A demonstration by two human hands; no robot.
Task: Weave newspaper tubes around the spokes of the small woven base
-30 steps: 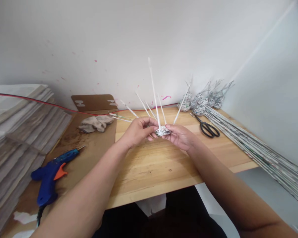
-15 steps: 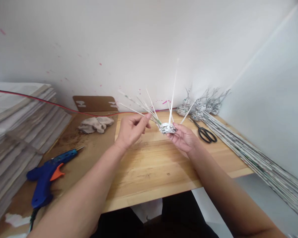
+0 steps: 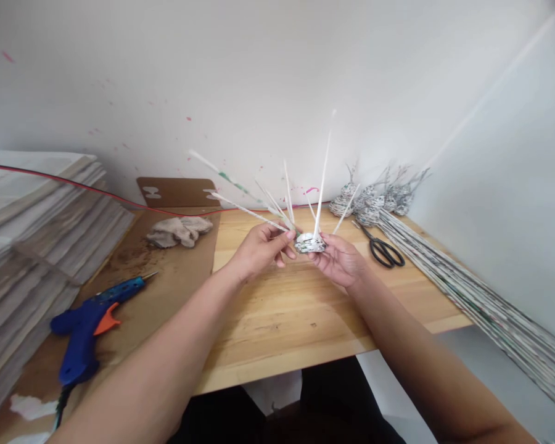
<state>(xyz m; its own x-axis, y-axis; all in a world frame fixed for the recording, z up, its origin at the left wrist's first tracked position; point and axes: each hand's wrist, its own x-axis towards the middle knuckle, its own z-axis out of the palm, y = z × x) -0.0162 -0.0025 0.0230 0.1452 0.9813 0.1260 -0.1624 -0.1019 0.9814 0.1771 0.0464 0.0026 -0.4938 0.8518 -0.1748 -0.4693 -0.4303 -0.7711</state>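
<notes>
1. One right hand (image 3: 337,259), head view: closed on the paper basket (image 3: 310,244) above the bench (image 3: 282,333).
2. Left hand (image 3: 263,250): half-closed at a paper stick (image 3: 250,212); pinch cannot be confirmed.
3. Change: left hand has moved in beside the paper basket; both hands now attend it.

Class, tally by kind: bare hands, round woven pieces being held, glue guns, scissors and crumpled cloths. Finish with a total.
Bare hands: 2, left hand and right hand
Round white-and-grey woven paper piece, held: 1
Blue plastic glue gun with orange trigger: 1
Black-handled metal scissors: 1 pair
Crumpled off-white cloth: 1
Total: 6
</notes>
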